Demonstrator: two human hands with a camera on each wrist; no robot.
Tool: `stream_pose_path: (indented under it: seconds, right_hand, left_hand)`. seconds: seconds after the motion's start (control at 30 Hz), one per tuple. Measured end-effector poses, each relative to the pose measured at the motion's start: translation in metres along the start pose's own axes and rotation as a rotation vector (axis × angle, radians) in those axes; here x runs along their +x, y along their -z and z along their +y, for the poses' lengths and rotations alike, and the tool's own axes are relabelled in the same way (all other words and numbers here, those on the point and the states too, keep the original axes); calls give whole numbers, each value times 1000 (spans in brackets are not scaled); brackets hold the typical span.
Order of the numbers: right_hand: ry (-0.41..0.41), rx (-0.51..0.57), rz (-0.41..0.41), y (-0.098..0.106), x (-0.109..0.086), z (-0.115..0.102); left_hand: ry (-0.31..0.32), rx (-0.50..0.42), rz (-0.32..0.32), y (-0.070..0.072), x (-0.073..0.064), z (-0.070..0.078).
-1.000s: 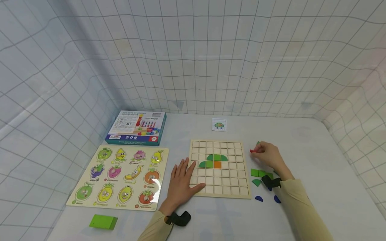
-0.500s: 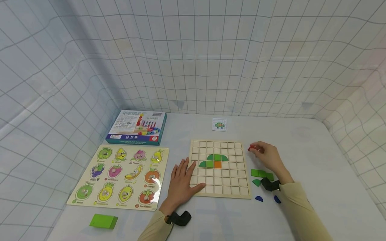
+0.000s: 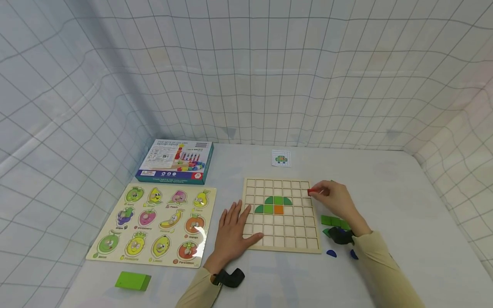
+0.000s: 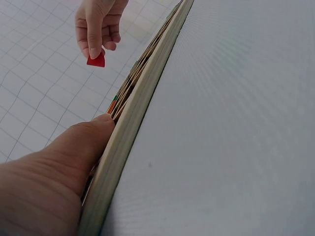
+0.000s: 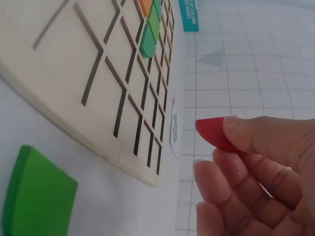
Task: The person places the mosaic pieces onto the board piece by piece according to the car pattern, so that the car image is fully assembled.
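Note:
Over the right edge of the wooden grid board (image 3: 284,239), the right hand (image 3: 334,199) pinches a red quarter-circle tile (image 5: 211,132) between thumb and fingers. The same tile appears above the board in the left wrist view. The left hand (image 3: 232,239) rests on the board's left edge with fingers spread and its thumb (image 4: 81,142) on the near part. Fitted in the board's cells are green rounded tiles (image 3: 268,200), green squares (image 3: 278,200) and one orange square (image 3: 278,209).
Right of the board lie a row of green squares (image 3: 332,221) and dark blue half-circles (image 3: 331,253), some partly behind the wrist camera. Behind it is a pattern card (image 3: 281,158). To the left are a fruit puzzle (image 3: 208,209), a box (image 3: 173,162) and a green block (image 3: 131,281).
The right hand has moved left with the red tile, from beside the board to over its right edge. The left hand has stayed in place.

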State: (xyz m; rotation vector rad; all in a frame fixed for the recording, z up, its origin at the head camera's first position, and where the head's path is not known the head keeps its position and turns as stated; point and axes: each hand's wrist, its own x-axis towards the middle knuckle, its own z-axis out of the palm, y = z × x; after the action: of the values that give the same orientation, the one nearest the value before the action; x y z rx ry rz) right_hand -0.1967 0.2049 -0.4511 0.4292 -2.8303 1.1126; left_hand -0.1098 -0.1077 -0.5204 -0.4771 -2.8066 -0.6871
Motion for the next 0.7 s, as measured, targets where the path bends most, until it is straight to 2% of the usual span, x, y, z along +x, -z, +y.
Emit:
stream_pose_path:
  seconds: [0.2,0.4,0.7]
  right_hand:
    - [3,44,-37,-5,1,-6]
    - [21,89,-116,-13,4,-13]
    - [104,25,-269,-25,9,-26]
  left_hand:
    - [1,1,-2,1,1,1]
    - [-3,7,3,0,0,0]
    - [3,1,-6,0,0,0]
